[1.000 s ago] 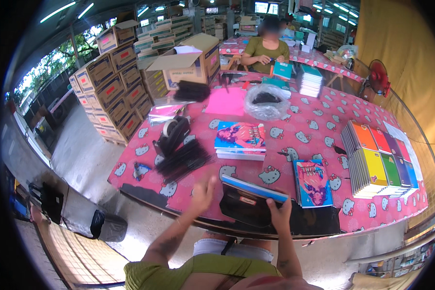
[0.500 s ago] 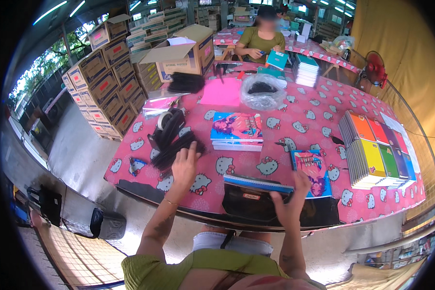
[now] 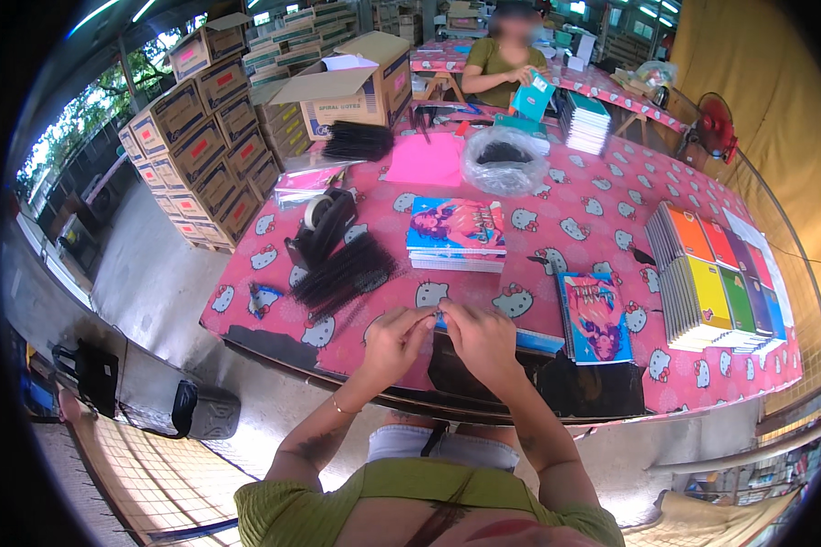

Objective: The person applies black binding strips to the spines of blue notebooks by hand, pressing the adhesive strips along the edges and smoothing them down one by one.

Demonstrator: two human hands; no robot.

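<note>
My left hand point(image 3: 400, 339) and my right hand point(image 3: 480, 341) meet at the near table edge, fingertips pinched together. What they pinch is too small to make out. Under them lies a notebook point(image 3: 540, 341), of which a blue strip and pale edge show; my hands hide its left part. Left of my hands is a loose bundle of thin black binding coils point(image 3: 342, 278). A finished-looking notebook with a blue and pink illustrated cover point(image 3: 597, 316) lies flat to the right. Beyond my hands stands a stack of similar notebooks point(image 3: 456, 232).
A black tape dispenser point(image 3: 324, 223) stands behind the coils. More coils point(image 3: 358, 140), a pink sheet point(image 3: 424, 159) and a clear plastic bag point(image 3: 504, 162) lie farther back. Coloured notebooks point(image 3: 711, 283) are stacked at right. A co-worker point(image 3: 502, 68) handles a teal notebook across the table.
My left hand has come from the coil bundle to the notebook's left end. My right hand has moved left from the notebook's right end to meet it.
</note>
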